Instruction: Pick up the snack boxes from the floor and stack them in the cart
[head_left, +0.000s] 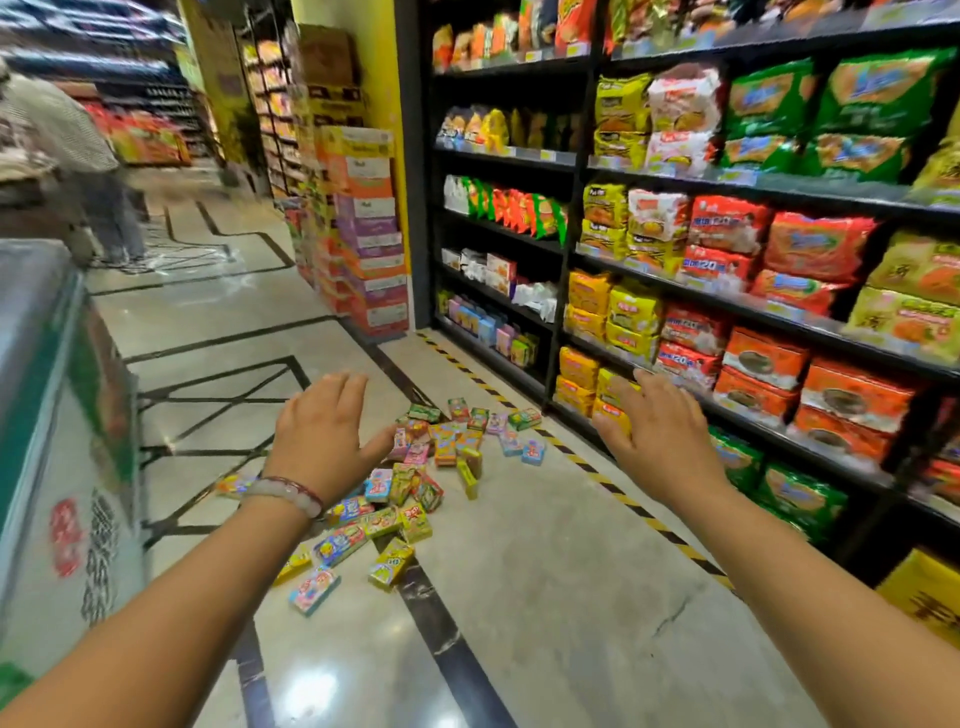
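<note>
Colourful snack boxes on floor, both hands' fingers spread, empty

snack boxes: some hidden behind left hand | person: blurred, cut by left edge

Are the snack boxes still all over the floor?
Yes. The snack boxes lie scattered on the floor; both the left hand and right hand are empty.
</note>
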